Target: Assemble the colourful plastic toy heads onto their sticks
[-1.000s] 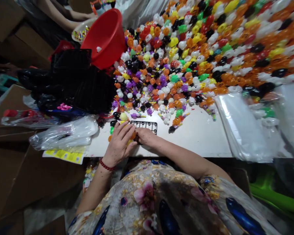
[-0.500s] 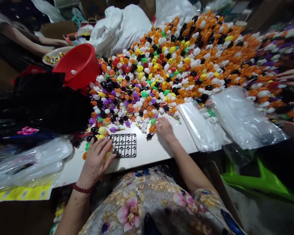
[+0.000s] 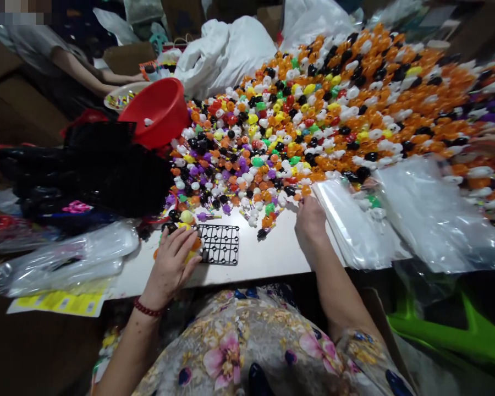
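On the white table lies a black plastic grid tray [image 3: 220, 245]. My left hand [image 3: 171, 258] rests over its left end, fingers stretched out and thumb apart, on small plastic toys that are partly hidden. A yellow toy head [image 3: 186, 216] and black ones show just beyond its fingertips. At the front edge of the big toy pile [image 3: 247, 159], my right hand [image 3: 312, 223] is closed, its fingertips by the orange pieces. What it pinches, if anything, is hidden. Between my hands a short row of orange and black toys [image 3: 268, 220] lies on the table.
Clear plastic bags [image 3: 350, 231] lie to the right, others [image 3: 74, 253] to the left. A red basin [image 3: 160, 113] stands behind black bags [image 3: 107, 170]. Another person's arm [image 3: 80, 69] reaches to a bowl at back left. A hand [image 3: 493, 140] shows at far right.
My right hand has moved right along the pile's front edge, away from the green toy, and its fingers have closed. My left hand stays on the tray's end. The view has shifted slightly.
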`<action>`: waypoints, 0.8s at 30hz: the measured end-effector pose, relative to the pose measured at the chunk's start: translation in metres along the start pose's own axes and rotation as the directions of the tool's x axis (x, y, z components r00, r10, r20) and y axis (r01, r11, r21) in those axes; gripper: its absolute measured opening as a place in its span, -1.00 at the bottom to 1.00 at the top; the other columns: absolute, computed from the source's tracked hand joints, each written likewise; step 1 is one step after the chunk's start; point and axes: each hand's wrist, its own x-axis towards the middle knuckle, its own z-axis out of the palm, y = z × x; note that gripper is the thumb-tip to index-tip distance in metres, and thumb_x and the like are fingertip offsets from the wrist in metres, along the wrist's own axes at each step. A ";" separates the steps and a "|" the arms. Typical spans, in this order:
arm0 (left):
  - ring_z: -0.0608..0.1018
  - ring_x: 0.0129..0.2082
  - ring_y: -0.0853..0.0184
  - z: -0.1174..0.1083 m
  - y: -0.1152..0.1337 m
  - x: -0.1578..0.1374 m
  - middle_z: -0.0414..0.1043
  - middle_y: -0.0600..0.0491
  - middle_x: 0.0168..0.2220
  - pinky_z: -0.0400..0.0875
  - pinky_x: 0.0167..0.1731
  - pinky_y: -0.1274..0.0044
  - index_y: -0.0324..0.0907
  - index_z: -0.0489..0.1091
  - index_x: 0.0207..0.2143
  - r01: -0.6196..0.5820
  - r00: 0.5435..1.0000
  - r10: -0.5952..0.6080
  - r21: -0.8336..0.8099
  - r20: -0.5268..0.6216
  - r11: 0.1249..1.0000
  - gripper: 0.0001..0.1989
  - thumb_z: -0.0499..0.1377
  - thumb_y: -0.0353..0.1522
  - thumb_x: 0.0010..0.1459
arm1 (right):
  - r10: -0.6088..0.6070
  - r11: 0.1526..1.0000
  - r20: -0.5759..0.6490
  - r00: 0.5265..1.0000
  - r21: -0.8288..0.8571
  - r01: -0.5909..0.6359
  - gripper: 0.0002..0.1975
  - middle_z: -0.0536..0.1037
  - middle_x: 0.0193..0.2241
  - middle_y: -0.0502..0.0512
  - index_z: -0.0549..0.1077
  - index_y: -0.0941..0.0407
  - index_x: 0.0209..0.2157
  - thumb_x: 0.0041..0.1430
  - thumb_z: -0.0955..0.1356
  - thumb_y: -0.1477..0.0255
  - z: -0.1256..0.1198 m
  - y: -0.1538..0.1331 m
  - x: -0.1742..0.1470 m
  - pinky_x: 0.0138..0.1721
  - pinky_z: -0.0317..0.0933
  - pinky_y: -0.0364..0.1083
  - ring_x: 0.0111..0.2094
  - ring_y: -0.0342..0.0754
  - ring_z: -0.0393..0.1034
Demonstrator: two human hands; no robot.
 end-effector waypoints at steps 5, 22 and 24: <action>0.39 0.18 0.12 0.003 -0.005 -0.002 0.44 -0.10 0.10 0.07 0.29 0.11 -0.09 0.15 0.30 0.031 0.999 -0.029 -0.045 0.039 0.999 -0.50 -0.01 -0.26 0.33 | -0.029 0.852 0.190 0.981 0.519 -0.076 -0.82 0.50 -0.44 0.06 0.46 0.10 -0.30 0.14 0.31 0.30 0.003 -0.024 -0.029 -0.31 0.22 -0.04 -0.41 -0.03 0.34; 0.33 0.23 0.14 -0.007 -0.007 -0.001 0.37 -0.16 0.16 0.04 0.31 0.08 -0.16 0.20 0.27 0.147 0.985 -0.132 -0.136 0.112 0.980 -0.48 -0.18 -0.16 0.40 | -0.429 0.547 0.560 0.709 0.786 -0.289 -0.76 0.52 -0.42 -0.01 0.50 0.11 -0.28 0.04 0.38 0.27 0.064 -0.146 -0.084 -0.33 0.26 -0.10 -0.43 -0.12 0.31; 0.32 0.23 0.13 -0.008 -0.007 -0.001 0.37 -0.16 0.16 0.04 0.31 0.08 -0.15 0.19 0.28 0.165 0.980 -0.147 -0.136 0.133 0.977 -0.47 -0.18 -0.15 0.39 | -0.487 0.631 0.501 0.716 0.768 -0.109 -0.79 0.54 -0.40 0.00 0.52 0.10 -0.24 0.12 0.33 0.31 0.062 -0.152 -0.084 -0.30 0.25 -0.09 -0.41 -0.10 0.33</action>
